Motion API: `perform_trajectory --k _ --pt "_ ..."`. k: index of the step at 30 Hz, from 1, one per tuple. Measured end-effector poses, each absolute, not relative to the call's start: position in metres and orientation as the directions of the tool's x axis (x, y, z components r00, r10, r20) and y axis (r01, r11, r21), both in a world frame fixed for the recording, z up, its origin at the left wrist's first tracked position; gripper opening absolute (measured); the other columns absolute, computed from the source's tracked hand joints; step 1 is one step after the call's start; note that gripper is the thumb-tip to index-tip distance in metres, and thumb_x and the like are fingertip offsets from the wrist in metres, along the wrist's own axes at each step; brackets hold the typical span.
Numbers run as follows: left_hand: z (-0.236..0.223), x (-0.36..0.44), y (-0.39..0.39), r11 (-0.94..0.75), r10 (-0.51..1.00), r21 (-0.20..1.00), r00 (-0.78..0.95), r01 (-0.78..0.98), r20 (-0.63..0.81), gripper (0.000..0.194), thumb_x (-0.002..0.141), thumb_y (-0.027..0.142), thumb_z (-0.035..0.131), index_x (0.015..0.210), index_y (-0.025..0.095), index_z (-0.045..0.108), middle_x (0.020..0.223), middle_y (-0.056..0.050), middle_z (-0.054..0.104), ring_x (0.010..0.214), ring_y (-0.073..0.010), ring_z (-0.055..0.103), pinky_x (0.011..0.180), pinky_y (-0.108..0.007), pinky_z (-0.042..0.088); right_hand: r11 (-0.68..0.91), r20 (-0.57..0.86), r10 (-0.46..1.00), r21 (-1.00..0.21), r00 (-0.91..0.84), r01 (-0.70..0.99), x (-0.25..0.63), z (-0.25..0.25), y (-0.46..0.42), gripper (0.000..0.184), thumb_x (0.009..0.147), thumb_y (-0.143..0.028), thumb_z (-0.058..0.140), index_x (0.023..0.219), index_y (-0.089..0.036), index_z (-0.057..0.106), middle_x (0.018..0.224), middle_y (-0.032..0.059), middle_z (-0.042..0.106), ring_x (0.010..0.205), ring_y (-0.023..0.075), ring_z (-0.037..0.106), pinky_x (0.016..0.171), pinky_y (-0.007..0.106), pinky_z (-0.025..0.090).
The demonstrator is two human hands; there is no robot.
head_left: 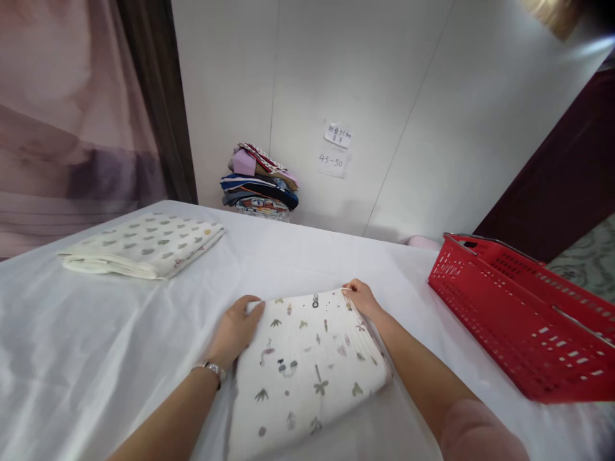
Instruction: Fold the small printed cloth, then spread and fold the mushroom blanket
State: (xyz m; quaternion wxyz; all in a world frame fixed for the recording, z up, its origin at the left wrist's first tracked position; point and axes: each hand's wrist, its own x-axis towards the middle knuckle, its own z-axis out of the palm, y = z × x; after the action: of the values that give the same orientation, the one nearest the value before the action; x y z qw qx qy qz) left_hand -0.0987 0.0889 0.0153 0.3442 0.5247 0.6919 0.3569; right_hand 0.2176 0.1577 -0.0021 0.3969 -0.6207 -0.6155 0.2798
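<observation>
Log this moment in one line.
rectangular white printed cloth: on white-draped table | left hand: at its far-left corner | right hand: pinching its far-right corner | red perforated plastic basket: at right

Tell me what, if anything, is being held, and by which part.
The nearer printed white cloth: the right hand pinches its far right corner. The left hand is at the far left corner; its grip is unclear.

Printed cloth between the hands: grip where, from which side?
Probably the far corners, one from each side: the printed cloth looks broad and limp, its far edge running between them. The right hand pinches the right corner; the left hand is at the left one.
</observation>
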Motion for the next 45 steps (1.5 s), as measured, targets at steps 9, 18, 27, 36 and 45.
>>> perform_trajectory --k 9,18,27,36,45 --pt "0.011 -0.1 0.093 0.19 0.973 0.836 -0.212 0.515 -0.091 0.035 0.078 0.046 0.046 0.099 0.021 0.058 0.048 0.006 0.05 0.034 -0.011 0.047 0.036 -0.021 0.034 0.055 0.156 0.98 -0.81 0.124 0.583 0.214 -0.011 0.161 0.016 0.068 -0.035 0.051 0.062 -0.021 0.046 0.074 0.0003 0.063 0.076 0.0161 0.058 0.065 0.025 0.04" --pt "0.018 -0.098 0.09 0.199 0.973 0.843 -0.201 0.5 -0.111 0.029 0.078 0.042 0.045 0.093 0.02 0.057 0.049 0.006 0.051 0.035 -0.0108 0.046 0.037 -0.021 0.032 -0.015 0.103 0.988 -0.663 0.111 0.748 0.213 -0.006 0.161 0.02 0.072 -0.041 0.054 0.078 -0.022 0.057 0.079 0.0012 0.064 0.076 0.0182 0.057 0.07 0.029 0.04" --pt "0.016 -0.1 0.091 0.206 0.973 0.834 -0.196 0.512 -0.12 0.028 0.078 0.042 0.044 0.091 0.021 0.057 0.051 0.005 0.052 0.036 -0.0107 0.047 0.039 -0.022 0.033 0.132 0.108 0.988 -0.218 -0.11 0.967 0.186 0.015 0.111 0.057 0.086 -0.038 0.038 0.136 -0.011 0.031 0.145 0.0133 0.026 0.135 0.0246 0.017 0.107 0.039 0.014" --pt "0.018 -0.101 0.09 0.176 0.978 0.852 -0.185 0.493 -0.095 0.029 0.077 0.041 0.045 0.092 0.02 0.057 0.052 0.004 0.054 0.037 -0.0113 0.047 0.038 -0.022 0.033 0.265 -0.111 0.951 -0.192 -0.289 0.945 0.156 0.011 0.089 0.074 0.086 -0.058 0.028 0.142 -0.011 0.019 0.15 0.0117 0.01 0.138 0.0234 0.004 0.109 0.039 0.003" --pt "0.013 -0.103 0.093 0.142 0.985 0.827 -0.163 0.544 -0.062 0.027 0.079 0.041 0.043 0.09 0.02 0.056 0.053 0.003 0.055 0.036 -0.0121 0.048 0.045 -0.024 0.036 0.25 -0.114 0.954 -0.204 -0.277 0.947 0.149 0.014 0.095 0.074 0.086 -0.058 0.028 0.143 -0.013 0.017 0.15 0.0107 0.008 0.138 0.0234 0.002 0.109 0.04 0.002"
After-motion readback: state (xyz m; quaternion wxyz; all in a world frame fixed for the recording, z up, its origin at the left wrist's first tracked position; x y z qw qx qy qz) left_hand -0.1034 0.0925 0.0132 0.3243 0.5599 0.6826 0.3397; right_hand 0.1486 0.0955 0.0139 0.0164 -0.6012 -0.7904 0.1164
